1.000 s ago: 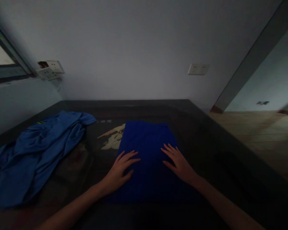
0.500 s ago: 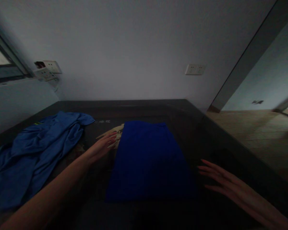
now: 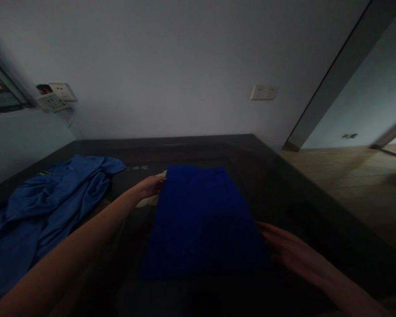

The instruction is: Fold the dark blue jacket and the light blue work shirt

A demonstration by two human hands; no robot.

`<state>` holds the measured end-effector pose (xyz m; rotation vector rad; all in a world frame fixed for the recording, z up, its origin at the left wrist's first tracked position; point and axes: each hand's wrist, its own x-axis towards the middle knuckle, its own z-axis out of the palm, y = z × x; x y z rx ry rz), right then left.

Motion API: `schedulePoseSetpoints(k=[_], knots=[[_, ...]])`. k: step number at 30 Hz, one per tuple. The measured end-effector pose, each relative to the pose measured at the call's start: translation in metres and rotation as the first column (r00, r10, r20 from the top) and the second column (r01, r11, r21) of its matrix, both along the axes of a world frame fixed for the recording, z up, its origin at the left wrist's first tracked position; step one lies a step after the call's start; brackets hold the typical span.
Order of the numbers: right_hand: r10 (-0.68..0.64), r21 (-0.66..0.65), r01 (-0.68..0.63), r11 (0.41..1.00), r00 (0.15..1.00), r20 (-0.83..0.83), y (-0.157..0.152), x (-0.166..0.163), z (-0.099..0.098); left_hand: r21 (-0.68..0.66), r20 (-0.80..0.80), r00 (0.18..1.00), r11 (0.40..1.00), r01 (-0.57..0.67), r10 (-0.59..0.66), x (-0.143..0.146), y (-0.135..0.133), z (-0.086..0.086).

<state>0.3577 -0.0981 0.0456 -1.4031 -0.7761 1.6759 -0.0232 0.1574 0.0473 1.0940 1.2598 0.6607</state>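
A bright blue garment [image 3: 199, 215], folded into a flat panel wider at the near end, lies on the dark table. At its upper left edge my left hand [image 3: 151, 186] has its fingers curled and closed on the cloth. My right hand [image 3: 280, 244] is at the lower right edge, fingers pressed together against the border; its thumb is mostly lost in shadow. Beige leaf-shaped decoration [image 3: 148, 201] on the tabletop shows beside my left hand and runs up to the blue cloth.
A crumpled medium-blue garment [image 3: 62, 202] with a small yellow-green mark lies on the table's left side. The dark table [image 3: 191, 152] meets a pale wall carrying a double socket [image 3: 264, 92]. More sockets [image 3: 54, 101] are at the left corner. Wooden floor [image 3: 336, 171] shows past the right edge.
Both hands have moved inward to the sides of the folded blue garment. Their spread fingers have closed in at its edges. The view has shifted slightly.
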Motion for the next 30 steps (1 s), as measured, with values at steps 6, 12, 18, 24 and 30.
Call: schedulePoseSetpoints(k=[6,12,18,24,30], knots=[[0.112,-0.04,-0.109,0.993,0.99,0.089,0.015,-0.012,0.008,-0.035,-0.027,0.998,0.998,-0.055,0.054,0.009,0.008,-0.014],[0.145,0.071,-0.152,0.986,0.985,0.095,0.026,-0.024,0.011,0.045,0.111,0.994,0.999,0.005,-0.01,0.008,-0.003,-0.015],[0.194,0.108,-0.201,0.974,0.978,0.078,0.029,-0.028,0.015,0.031,0.128,0.992,0.999,0.014,-0.017,0.007,-0.009,-0.01],[0.176,0.176,-0.188,0.966,0.981,0.084,0.037,-0.023,0.012,0.058,0.141,0.989,0.997,-0.056,0.048,0.018,0.0,-0.017],[0.127,0.142,-0.142,0.98,0.986,0.111,0.064,0.013,0.018,0.101,0.139,0.981,0.983,-0.153,0.139,0.059,0.026,-0.024]])
